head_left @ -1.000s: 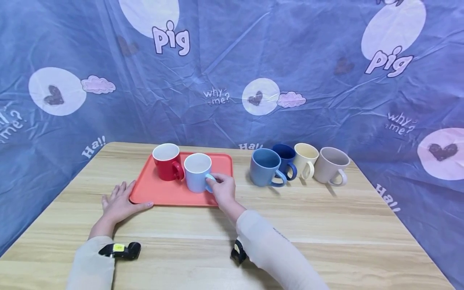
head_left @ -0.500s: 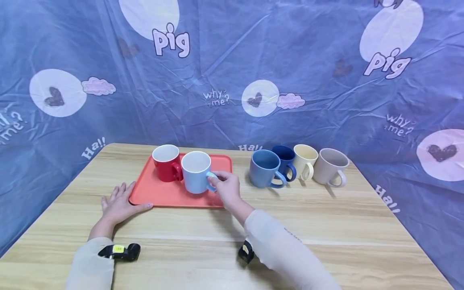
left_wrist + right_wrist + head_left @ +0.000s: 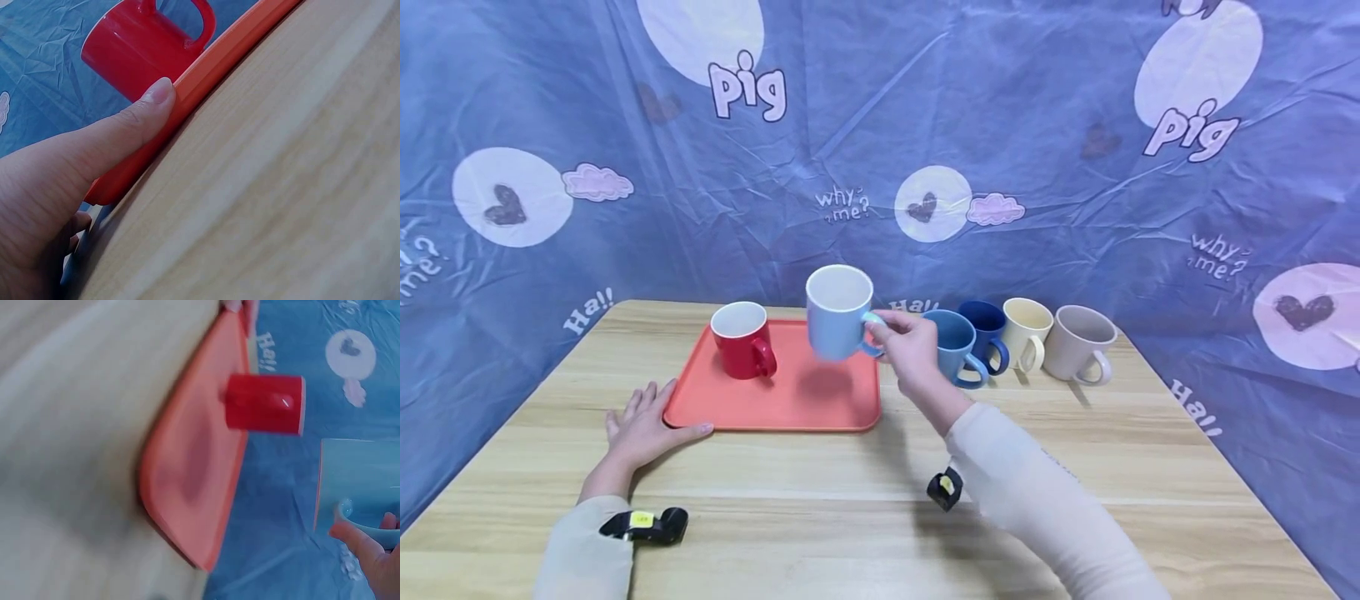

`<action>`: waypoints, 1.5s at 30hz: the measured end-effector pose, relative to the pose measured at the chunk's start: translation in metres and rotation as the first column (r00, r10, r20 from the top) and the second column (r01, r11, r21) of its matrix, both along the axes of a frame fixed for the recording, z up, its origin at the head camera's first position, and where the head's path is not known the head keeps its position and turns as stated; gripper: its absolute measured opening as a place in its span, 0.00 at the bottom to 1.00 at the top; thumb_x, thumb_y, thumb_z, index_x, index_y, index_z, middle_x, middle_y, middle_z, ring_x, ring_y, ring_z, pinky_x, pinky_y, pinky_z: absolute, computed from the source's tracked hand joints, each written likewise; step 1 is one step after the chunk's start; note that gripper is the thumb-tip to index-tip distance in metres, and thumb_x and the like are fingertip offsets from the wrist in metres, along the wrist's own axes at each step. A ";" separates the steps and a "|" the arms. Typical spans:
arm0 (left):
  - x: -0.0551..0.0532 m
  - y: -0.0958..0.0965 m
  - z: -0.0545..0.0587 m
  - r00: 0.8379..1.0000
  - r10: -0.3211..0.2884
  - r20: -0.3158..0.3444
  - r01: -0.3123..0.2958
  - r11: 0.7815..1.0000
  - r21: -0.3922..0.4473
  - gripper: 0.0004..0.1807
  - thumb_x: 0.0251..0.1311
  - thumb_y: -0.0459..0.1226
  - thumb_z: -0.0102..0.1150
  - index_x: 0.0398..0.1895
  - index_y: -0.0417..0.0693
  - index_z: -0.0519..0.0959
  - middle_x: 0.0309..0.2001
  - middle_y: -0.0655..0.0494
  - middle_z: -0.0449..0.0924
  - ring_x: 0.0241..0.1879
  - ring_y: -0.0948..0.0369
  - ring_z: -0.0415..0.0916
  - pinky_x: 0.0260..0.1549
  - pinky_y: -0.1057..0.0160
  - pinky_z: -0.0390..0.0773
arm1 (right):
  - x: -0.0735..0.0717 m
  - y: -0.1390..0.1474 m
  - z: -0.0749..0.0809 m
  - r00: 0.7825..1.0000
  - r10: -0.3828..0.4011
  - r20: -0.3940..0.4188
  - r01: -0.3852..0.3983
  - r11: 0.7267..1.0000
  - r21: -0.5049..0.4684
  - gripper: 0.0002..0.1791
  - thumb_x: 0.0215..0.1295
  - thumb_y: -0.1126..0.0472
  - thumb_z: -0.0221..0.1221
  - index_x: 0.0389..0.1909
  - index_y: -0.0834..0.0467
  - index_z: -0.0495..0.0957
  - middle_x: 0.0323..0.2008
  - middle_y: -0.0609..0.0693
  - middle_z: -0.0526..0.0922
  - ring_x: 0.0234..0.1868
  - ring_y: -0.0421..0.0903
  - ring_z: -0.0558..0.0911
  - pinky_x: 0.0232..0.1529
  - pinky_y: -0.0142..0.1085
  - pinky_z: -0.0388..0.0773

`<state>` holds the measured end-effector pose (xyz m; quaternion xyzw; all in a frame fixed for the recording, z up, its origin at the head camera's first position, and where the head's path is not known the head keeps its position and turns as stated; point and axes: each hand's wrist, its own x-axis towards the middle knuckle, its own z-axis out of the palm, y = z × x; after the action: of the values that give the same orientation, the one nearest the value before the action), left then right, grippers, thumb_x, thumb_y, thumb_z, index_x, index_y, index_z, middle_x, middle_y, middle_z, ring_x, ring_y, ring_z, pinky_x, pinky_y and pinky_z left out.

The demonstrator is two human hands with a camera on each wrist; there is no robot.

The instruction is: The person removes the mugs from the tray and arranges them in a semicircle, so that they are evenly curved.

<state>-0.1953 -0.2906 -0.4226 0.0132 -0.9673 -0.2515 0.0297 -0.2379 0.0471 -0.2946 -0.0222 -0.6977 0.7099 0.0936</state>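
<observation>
My right hand (image 3: 910, 346) pinches the handle of a light blue mug (image 3: 837, 321) and holds it upright in the air above the right half of the coral tray (image 3: 775, 408). Its shadow falls on the tray below. In the right wrist view, thumb and fingers close around the light blue mug's handle (image 3: 369, 532). A red mug (image 3: 741, 346), white inside, stands on the tray's left part with its handle to the right. My left hand (image 3: 643, 429) lies at the tray's front left corner, fingers spread, its thumb (image 3: 140, 119) along the front rim.
On the table's right stand a teal-blue mug (image 3: 953, 333), partly behind my right hand, a dark blue mug (image 3: 983, 321), a cream mug (image 3: 1024, 337) and a grey mug (image 3: 1075, 354), handles toward the right front. A patterned blue cloth (image 3: 850, 125) hangs behind the wooden table (image 3: 790, 517).
My right hand has lifted the light blue mug off the tray and carried it up and to the right, away from the red mug. The left hand stays at the tray's corner.
</observation>
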 end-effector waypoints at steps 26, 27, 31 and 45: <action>0.001 0.002 0.005 1.000 0.001 0.020 -0.001 1.000 0.001 0.59 0.36 0.65 0.55 0.64 0.36 0.45 0.60 0.26 0.38 0.59 0.35 0.29 0.44 0.34 0.21 | -0.022 0.175 0.048 0.961 -0.260 -0.091 0.242 0.955 -0.172 0.12 0.39 0.67 0.68 0.29 0.62 0.81 0.19 0.53 0.79 0.19 0.43 0.77 0.13 0.36 0.74; 0.001 0.002 0.005 1.000 0.001 0.020 -0.001 1.000 0.001 0.59 0.36 0.65 0.55 0.64 0.36 0.45 0.60 0.26 0.38 0.59 0.35 0.29 0.44 0.34 0.21 | -0.021 0.181 0.048 0.957 -0.275 -0.087 0.257 0.950 -0.179 0.11 0.39 0.68 0.68 0.28 0.62 0.81 0.18 0.52 0.78 0.19 0.43 0.76 0.13 0.36 0.74; 0.001 0.002 0.004 1.000 0.001 0.016 -0.001 1.000 0.002 0.59 0.36 0.66 0.55 0.64 0.36 0.46 0.60 0.26 0.38 0.59 0.35 0.30 0.44 0.34 0.21 | -0.011 0.201 0.055 0.946 -0.313 -0.080 0.290 0.931 -0.221 0.06 0.41 0.71 0.66 0.23 0.60 0.82 0.15 0.50 0.77 0.16 0.41 0.75 0.12 0.35 0.74; 0.001 0.000 0.002 1.000 -0.002 0.003 0.002 1.000 -0.002 0.60 0.36 0.66 0.54 0.64 0.35 0.46 0.60 0.25 0.39 0.59 0.35 0.30 0.44 0.33 0.22 | 0.026 0.273 0.063 0.888 -0.459 0.039 0.444 0.830 -0.338 0.08 0.43 0.76 0.62 0.21 0.60 0.80 0.12 0.51 0.75 0.17 0.40 0.76 0.13 0.36 0.74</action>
<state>-0.1945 -0.2901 -0.4205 0.0123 -0.9676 -0.2505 0.0279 -0.2115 0.3204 -0.2312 -0.1863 -0.5381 0.7769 0.2687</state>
